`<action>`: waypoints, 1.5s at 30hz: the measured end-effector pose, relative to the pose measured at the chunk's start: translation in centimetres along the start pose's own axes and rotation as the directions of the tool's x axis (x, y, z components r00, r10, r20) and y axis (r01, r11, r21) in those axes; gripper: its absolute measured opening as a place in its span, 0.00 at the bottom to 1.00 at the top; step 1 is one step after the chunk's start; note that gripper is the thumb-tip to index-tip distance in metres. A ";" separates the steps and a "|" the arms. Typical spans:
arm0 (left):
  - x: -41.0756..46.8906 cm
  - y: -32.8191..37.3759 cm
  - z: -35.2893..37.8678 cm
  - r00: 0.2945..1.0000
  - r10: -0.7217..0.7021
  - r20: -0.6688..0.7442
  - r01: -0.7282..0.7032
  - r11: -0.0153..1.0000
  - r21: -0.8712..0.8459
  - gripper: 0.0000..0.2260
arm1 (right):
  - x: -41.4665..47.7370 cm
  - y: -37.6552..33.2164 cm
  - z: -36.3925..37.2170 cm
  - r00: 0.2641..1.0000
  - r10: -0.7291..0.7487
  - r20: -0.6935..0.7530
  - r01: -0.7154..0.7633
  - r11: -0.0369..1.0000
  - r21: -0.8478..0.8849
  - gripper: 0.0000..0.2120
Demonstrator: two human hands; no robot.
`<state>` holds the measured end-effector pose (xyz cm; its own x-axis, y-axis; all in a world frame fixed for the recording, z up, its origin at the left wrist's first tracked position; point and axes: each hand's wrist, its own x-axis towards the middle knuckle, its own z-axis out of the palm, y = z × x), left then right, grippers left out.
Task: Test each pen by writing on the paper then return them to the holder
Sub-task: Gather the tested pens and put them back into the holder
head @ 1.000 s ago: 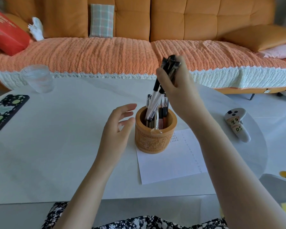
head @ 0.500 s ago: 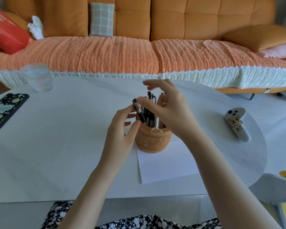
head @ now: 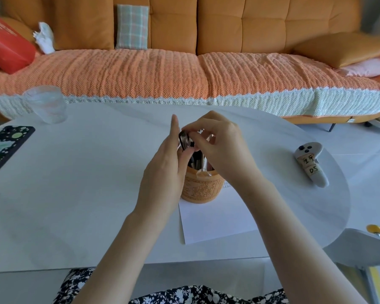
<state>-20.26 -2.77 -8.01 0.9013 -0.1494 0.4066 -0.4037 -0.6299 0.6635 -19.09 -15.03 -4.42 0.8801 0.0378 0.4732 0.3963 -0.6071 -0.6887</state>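
Note:
A carved wooden pen holder [head: 201, 187] stands on the top edge of a white sheet of paper [head: 217, 218] in the middle of the table. Several dark and clear pens [head: 185, 140] stand in it as a bundle. My right hand [head: 219, 145] is above the holder and pinches the pens' tops with curled fingers. My left hand [head: 165, 167] lies against the left side of the bundle, its index finger pointing straight up. The two hands hide most of the pens and the holder's mouth.
The white table [head: 86, 194] also carries a clear glass [head: 46, 106] at the far left, a black patterned phone case [head: 4, 148] at the left edge and a grey controller [head: 312, 165] at the right. An orange sofa [head: 184, 73] runs behind the table.
My right hand has lowered the bundle of pens down into the holder. My left hand has risen from beside the holder to rest against the pens.

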 end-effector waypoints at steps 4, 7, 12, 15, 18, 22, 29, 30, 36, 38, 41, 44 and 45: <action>0.4 0.4 0.2 1.000 0.010 -0.003 -0.010 1.000 -0.009 0.28 | -1.3 0.7 -0.3 0.982 0.091 -0.163 -0.073 0.991 0.113 0.08; 0.5 0.8 0.3 0.998 0.012 -0.057 -0.012 1.000 -0.001 0.26 | -2.9 1.5 -0.5 0.963 0.147 -0.226 -0.161 0.986 -0.043 0.04; 0.3 1.1 0.3 0.993 0.050 -0.104 -0.050 0.999 -0.004 0.21 | -5.0 2.2 0.9 0.945 0.095 -0.314 -0.187 0.943 -0.277 0.09; 0.5 1.0 0.2 0.995 0.059 -0.087 -0.056 0.998 0.035 0.21 | -5.1 2.1 1.5 0.944 0.097 -0.316 -0.201 0.927 -0.316 0.13; 0.7 1.1 0.0 0.997 0.055 -0.061 -0.051 0.996 0.069 0.20 | -5.0 1.8 2.1 0.945 0.083 -0.316 -0.204 0.905 -0.373 0.17; 0.6 0.9 0.0 0.999 0.040 0.005 -0.040 0.998 0.045 0.20 | -4.5 1.9 2.7 0.951 -0.024 -0.307 -0.132 0.869 -0.477 0.18; 0.9 0.5 0.2 0.997 -0.002 0.074 0.003 1.000 -0.018 0.22 | -3.3 1.8 2.5 0.995 0.023 -0.094 -0.069 0.846 -0.528 0.17; 1.0 0.3 0.2 0.994 -0.020 0.108 0.026 0.998 -0.051 0.23 | -3.1 2.0 2.4 0.996 0.075 -0.040 -0.085 0.858 -0.506 0.17; 1.8 0.1 -0.4 0.999 0.017 0.047 -0.009 0.986 -0.164 0.27 | -3.7 2.5 3.0 0.983 -0.035 -0.178 -0.045 0.903 -0.426 0.18; 2.1 0.3 -0.4 0.995 0.081 0.053 -0.077 0.994 -0.072 0.25 | -3.7 2.8 3.2 0.980 -0.036 -0.198 -0.043 0.922 -0.385 0.17; 2.2 0.5 -0.1 0.992 0.086 0.091 -0.095 0.990 0.104 0.24 | -3.6 3.2 3.5 0.965 -0.086 -0.249 -0.013 0.928 -0.372 0.17; 1.7 0.3 0.1 0.992 0.029 0.121 -0.043 0.993 0.111 0.27 | -3.9 3.5 3.7 0.951 -0.108 -0.290 -0.033 0.896 -0.443 0.17; 1.5 0.0 0.1 0.992 0.006 0.124 -0.018 0.995 0.093 0.28 | -4.3 3.6 3.6 0.953 -0.088 -0.290 -0.059 0.886 -0.460 0.19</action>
<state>-18.87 -3.13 -7.44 0.9114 -0.2468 0.3293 -0.4032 -0.6955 0.5947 -20.47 -14.47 -10.92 0.7282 -0.1413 0.6707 0.1791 -0.9053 -0.3852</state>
